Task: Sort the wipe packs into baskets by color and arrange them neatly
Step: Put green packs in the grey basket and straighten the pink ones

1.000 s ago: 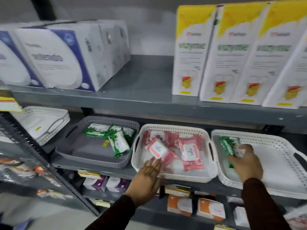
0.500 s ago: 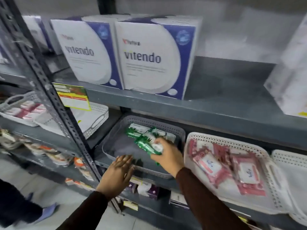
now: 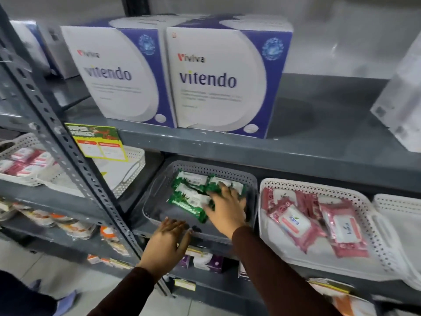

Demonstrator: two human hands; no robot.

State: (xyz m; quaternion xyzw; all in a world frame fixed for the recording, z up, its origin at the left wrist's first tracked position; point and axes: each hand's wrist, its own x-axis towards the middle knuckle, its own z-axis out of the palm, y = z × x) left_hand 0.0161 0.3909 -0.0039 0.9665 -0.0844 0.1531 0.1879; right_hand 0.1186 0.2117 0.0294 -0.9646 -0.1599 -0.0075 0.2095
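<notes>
Grey metal shelf; right hand fingers spread on green packs; left hand open at grey basket

My right hand covers part of the green packs, motion-blurred. White basket cut by right edge. Small print on boxes unreadable.
</notes>
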